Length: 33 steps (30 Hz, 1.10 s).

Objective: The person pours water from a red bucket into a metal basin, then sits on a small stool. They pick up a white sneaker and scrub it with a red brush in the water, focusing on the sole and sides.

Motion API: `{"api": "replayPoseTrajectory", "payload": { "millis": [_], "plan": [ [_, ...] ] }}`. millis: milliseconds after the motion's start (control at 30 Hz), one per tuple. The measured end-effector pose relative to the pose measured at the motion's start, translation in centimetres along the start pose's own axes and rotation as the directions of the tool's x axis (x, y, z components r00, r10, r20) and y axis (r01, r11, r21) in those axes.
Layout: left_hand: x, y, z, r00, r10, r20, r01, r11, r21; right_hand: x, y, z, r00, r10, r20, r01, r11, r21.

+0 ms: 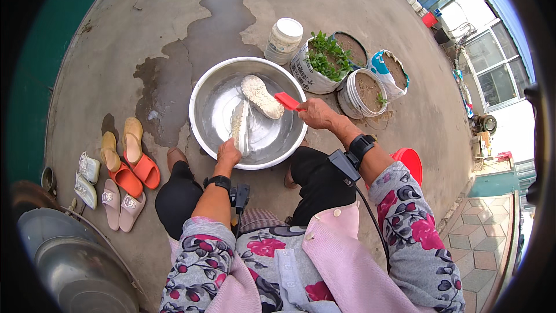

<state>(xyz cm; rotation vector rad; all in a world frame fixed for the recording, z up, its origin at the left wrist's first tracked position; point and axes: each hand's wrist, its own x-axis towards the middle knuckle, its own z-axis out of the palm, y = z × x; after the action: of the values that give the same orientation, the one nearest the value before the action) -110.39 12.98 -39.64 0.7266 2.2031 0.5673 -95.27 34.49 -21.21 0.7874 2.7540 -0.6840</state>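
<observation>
A wide metal basin [211,137] with a pale rim stands on the concrete before me, some water in its bottom. My left hand [229,152] grips one end of a white shoe [240,124], which is tipped on its side in the basin. In my right hand [316,112] is a red brush [286,101], held over the right part of the basin. The brush head reaches the edge of a second shoe [260,93], lying with its cream sole up; whether they touch I cannot tell. The brush's bristles are hidden from view.
Beyond the basin stand a lidded plastic jar [283,41], a planted sack [323,63] and a soil-filled bucket [365,95]. To the left are orange slippers [141,169], pink slides [130,213] and white sneakers [85,189]. A red bucket [410,163] sits by my right arm. Wet concrete [173,82] stretches away.
</observation>
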Motion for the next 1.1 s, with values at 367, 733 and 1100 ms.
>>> {"api": "replayPoseTrajectory", "payload": {
  "millis": [367, 733, 1100],
  "plan": [
    [3.6, -2.1, 2.1, 0.996, -0.010, 0.084, 0.004, 0.998, 0.063, 3.7, 5.9, 9.6, 0.951, 0.078, 0.298, -0.149, 0.964, 0.222],
    [8.1, -3.4, 6.7, 0.982, -0.060, 0.179, 0.144, 0.852, -0.503, 8.2, 9.4, 18.6, 0.905, 0.171, 0.390, -0.397, 0.670, 0.627],
    [7.6, -0.6, 3.6, 0.867, -0.259, 0.426, 0.444, 0.012, -0.896, 10.4, 5.0, 18.0, 0.958, -0.286, 0.001, 0.236, 0.791, 0.565]
  ]
}}
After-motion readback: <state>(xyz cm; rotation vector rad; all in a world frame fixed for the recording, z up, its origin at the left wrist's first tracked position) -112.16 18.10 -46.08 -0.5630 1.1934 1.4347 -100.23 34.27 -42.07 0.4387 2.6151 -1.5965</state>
